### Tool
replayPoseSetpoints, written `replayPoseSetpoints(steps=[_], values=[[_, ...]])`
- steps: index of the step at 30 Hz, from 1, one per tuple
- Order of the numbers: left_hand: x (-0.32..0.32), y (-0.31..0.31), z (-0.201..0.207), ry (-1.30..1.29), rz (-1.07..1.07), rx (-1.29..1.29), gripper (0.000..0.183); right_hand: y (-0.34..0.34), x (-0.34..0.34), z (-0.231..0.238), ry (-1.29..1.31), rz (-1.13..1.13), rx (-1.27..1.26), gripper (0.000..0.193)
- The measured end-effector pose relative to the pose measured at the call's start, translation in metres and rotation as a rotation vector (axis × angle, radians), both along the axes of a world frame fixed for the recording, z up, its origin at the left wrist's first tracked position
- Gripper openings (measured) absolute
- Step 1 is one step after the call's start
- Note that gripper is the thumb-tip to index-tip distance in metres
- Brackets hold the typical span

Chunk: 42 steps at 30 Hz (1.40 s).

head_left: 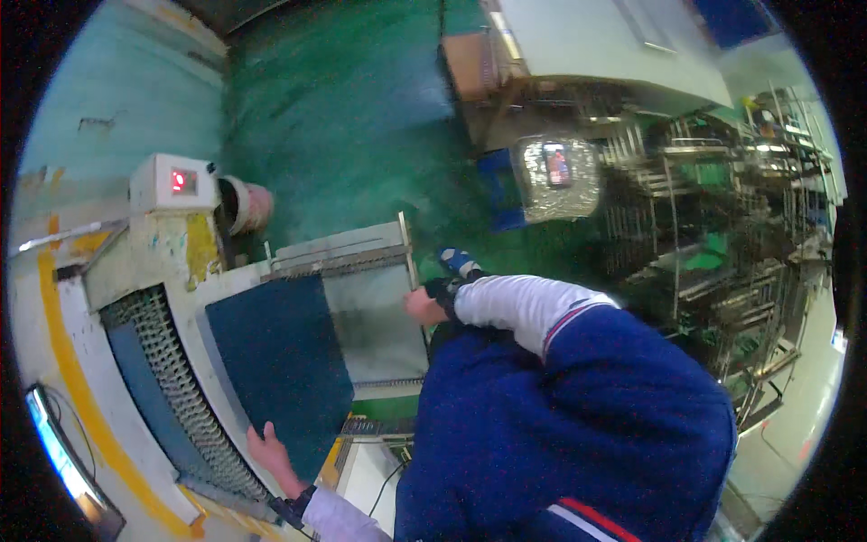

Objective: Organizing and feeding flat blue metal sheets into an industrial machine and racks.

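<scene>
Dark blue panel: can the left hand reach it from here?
Likely yes: the left hand appears right at the dark blue panel, with nothing visible blocking the way.

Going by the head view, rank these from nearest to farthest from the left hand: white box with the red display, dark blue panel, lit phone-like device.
From the left hand:
1. Dark blue panel: right at the hand.
2. White box: beyond the panel, upper left.
3. Phone-like device: upper right, atop the silvery bundle.
</scene>
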<state>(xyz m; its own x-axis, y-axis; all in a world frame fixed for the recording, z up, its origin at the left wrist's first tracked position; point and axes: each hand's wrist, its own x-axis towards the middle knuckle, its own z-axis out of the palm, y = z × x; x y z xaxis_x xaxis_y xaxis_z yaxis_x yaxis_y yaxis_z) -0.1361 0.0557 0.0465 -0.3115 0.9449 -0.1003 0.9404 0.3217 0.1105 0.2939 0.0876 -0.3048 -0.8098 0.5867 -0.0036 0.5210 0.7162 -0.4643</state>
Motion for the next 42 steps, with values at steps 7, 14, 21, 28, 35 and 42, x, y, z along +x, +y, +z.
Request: replayPoseSetpoints(steps=[7,14,21,28,35,42], values=[[0.058,0.022,0.125,-0.047,0.099,0.036,0.029,0.039,0.000,-0.049,0.891,0.562,-0.357,0.021],[0.066,-0.002,0.226,-0.166,0.204,0.170,0.022,0.085,-0.040,0.149,0.078,-0.159,-0.768,0.048],[-0.011,-0.014,0.201,-0.529,0.368,0.078,0.033,0.088,-0.067,0.223,0.564,-0.179,-1.768,0.058],[-0.048,0.022,0.140,-0.778,0.360,-0.028,0.036,0.072,-0.065,0.217,0.397,-0.134,-1.906,0.040],[-0.111,0.071,0.112,-0.454,0.289,0.068,0.050,0.058,-0.104,0.242,0.701,-0.123,-1.875,0.040],[-0.134,0.107,0.075,-0.027,0.117,0.134,0.069,0.069,-0.115,0.280,0.573,-0.033,-1.440,0.047]])
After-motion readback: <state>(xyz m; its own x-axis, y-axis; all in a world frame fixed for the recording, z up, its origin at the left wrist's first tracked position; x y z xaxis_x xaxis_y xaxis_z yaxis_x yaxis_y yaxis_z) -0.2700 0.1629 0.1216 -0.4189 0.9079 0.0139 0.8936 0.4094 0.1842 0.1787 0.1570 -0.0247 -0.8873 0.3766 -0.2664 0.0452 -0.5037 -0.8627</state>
